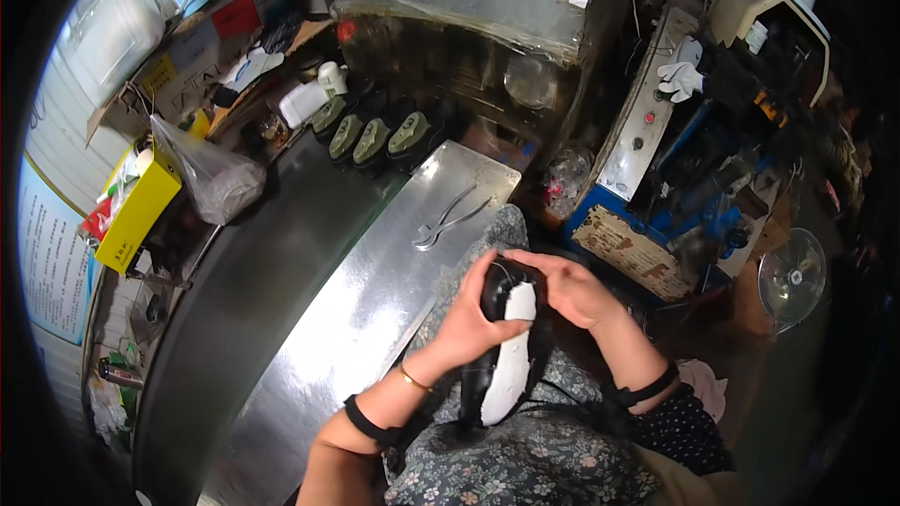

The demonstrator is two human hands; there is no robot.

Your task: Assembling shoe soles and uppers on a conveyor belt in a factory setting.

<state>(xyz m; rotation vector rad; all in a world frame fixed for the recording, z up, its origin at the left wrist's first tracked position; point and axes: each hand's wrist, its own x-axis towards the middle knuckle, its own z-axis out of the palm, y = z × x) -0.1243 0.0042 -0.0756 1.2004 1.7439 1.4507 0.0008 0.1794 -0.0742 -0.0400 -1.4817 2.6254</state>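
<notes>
A black shoe upper (475,384) with a white sole side (509,365) facing up lies over my lap. My left hand (471,323) is closed around its left side, the thumb pressed across the white surface. At the far end of the shoe, my right hand (574,292) grips it from the right, fingers bent over the tip and close to the left fingertips. Part of the shoe's right side is hidden in shadow. Metal pincers (450,220) rest on the shiny metal tabletop (309,356), beyond my left hand.
Several dark shoes with green tops (372,139) stand on a dark belt (272,253) at the far left. A yellow box (141,211) and a plastic bag (211,173) are beside it. On the right is a blue machine (647,225) with a white glove (680,80) on it.
</notes>
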